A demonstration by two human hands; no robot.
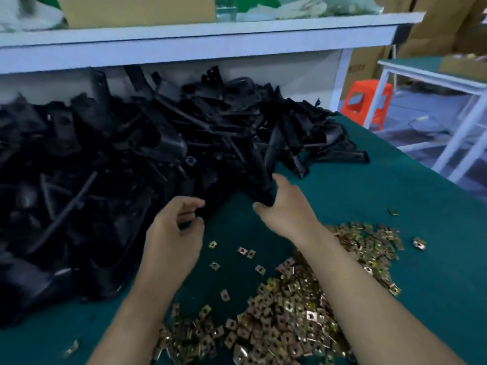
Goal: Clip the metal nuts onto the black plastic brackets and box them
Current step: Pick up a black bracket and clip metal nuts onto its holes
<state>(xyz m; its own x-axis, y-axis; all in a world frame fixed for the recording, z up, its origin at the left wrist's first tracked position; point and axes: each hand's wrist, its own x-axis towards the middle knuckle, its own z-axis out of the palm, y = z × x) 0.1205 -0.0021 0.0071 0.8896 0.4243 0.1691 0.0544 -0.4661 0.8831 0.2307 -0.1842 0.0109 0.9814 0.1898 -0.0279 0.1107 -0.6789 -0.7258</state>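
So the person's got both hands at the near edge of a big heap of brackets (118,154), which takes up the left and back of the green table (395,206). The right hand (286,206) is closed around the lower end of 1 long bracket (263,167), thumb on top, probably to drag it free of the tangle. The left hand (174,233) has its fingers curled in and looks to be pinching a black piece (185,223) at the heap's edge. It's blurry there, so it's hard to say what part that is.

The nuts (303,312) sit in a loose pile right under the forearms, with a few strays between the hands. That makes sense, since it's a short reach once a bracket is out. No nut is in either hand yet, so this looks like the picking step. A cardboard box (137,9) sits up on the shelf (184,43), but can't tell if that's the packing one.
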